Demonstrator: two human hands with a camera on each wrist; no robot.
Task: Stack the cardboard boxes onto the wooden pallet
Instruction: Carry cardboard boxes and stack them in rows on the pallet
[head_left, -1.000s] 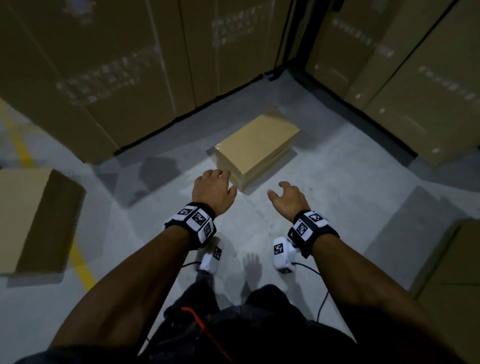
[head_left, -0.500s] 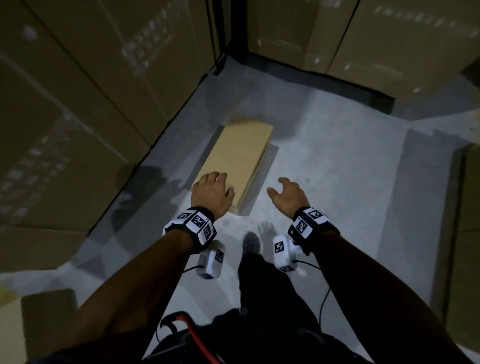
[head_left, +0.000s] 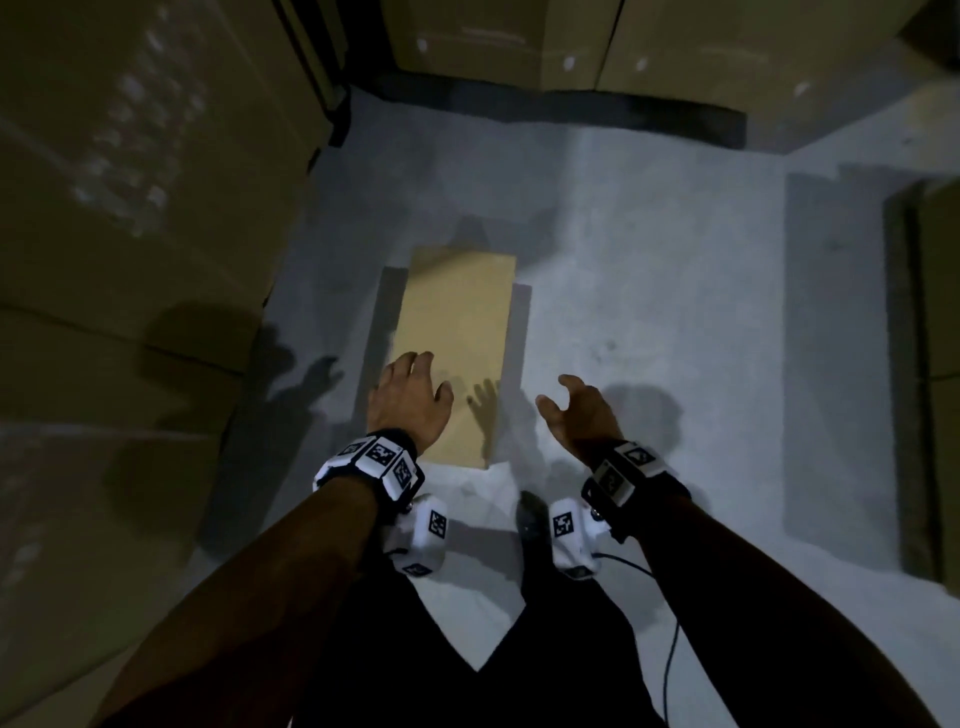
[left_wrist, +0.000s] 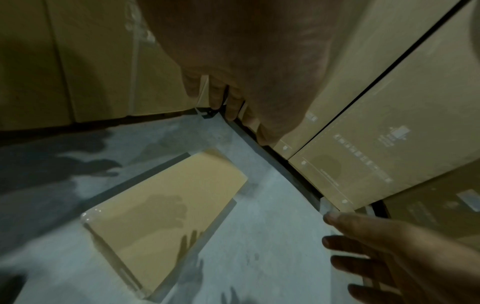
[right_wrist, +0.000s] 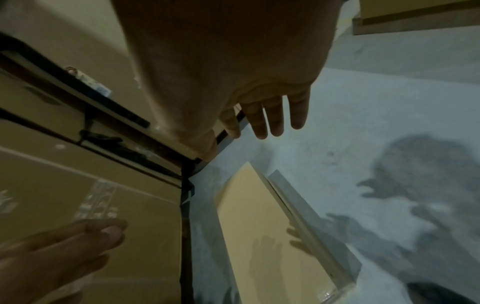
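A single flat box (head_left: 457, 332) lies on the grey floor (head_left: 649, 312), its long side running away from the person. Both bare forearms reach forward and down toward it.

The left hand (head_left: 410, 397) hangs palm-down over the box's near left corner, fingers straight and slightly spread, holding nothing. The left wrist view shows a gap between the palm (left_wrist: 246, 61) and the box (left_wrist: 166, 209), with the hand's shadow falling on the box top, so the hand is above the box and not touching it.

The right hand (head_left: 579, 410) is just right of the box's near end, over the floor, turned with the thumb up and palm facing the box. Its fingers (right_wrist: 275, 115) are loosely extended and a little apart; it holds nothing and touches nothing.

Tall stacks of large cartons (head_left: 130, 208) stand left of the box and beyond its far end. More cardboard (head_left: 935, 364) stands well to the right of the box. Each wrist carries a marker-covered band (head_left: 376, 457) with a white camera unit (head_left: 423, 535) below it.
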